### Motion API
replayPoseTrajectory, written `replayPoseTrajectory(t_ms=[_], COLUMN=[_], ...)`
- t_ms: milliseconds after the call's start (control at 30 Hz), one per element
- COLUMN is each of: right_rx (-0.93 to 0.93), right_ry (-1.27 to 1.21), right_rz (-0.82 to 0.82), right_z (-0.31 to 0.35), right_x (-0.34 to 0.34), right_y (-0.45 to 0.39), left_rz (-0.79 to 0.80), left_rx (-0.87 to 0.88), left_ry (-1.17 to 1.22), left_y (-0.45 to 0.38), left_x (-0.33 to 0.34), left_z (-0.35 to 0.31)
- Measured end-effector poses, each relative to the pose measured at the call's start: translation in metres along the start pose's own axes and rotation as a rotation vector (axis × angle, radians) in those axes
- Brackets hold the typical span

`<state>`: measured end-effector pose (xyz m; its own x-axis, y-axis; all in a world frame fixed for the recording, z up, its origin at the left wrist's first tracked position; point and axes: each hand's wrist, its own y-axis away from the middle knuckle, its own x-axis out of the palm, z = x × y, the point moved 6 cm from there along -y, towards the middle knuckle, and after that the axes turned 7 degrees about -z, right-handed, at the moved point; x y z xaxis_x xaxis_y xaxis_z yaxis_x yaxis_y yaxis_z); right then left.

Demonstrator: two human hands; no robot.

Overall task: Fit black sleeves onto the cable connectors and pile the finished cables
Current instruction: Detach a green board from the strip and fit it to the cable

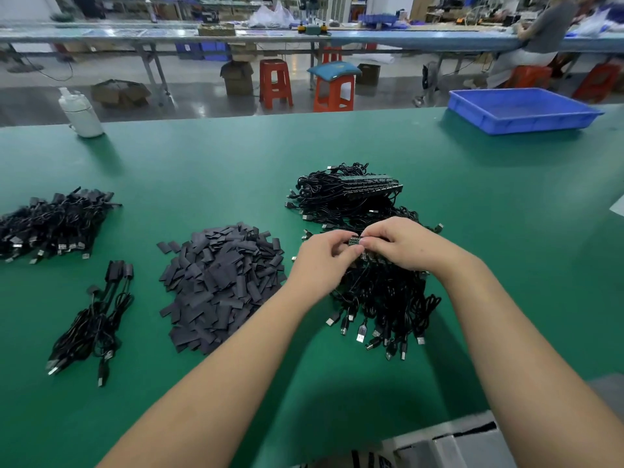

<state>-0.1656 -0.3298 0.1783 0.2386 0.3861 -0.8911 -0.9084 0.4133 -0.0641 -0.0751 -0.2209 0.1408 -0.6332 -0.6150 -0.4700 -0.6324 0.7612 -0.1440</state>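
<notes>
Left hand and right hand pinch connector board between fingertips, long axis crosswise; sleeve pile lies left, nearer left hand.

A heap of flat black sleeves lies between the sleeved cables and bare-connector cables.

Beyond the green table, orange stools stand on glossy grey floor beside long workbenches.
</notes>
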Motion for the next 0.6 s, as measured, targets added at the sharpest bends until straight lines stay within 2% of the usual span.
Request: replayPoseTrajectory(t_ms=[267, 600], right_rx=[0.035, 0.081], right_ry=[0.028, 0.051], right_rz=[-0.116, -0.342], right_z=[0.005, 0.013], right_x=[-0.001, -0.024], right_y=[0.002, 0.004], left_rz=[-0.083, -0.315], left_rx=[-0.006, 0.153], left_ry=[-0.194, -0.31], left_y=[-0.005, -0.001], left_x=[-0.002, -0.008], left_z=[-0.013, -0.045])
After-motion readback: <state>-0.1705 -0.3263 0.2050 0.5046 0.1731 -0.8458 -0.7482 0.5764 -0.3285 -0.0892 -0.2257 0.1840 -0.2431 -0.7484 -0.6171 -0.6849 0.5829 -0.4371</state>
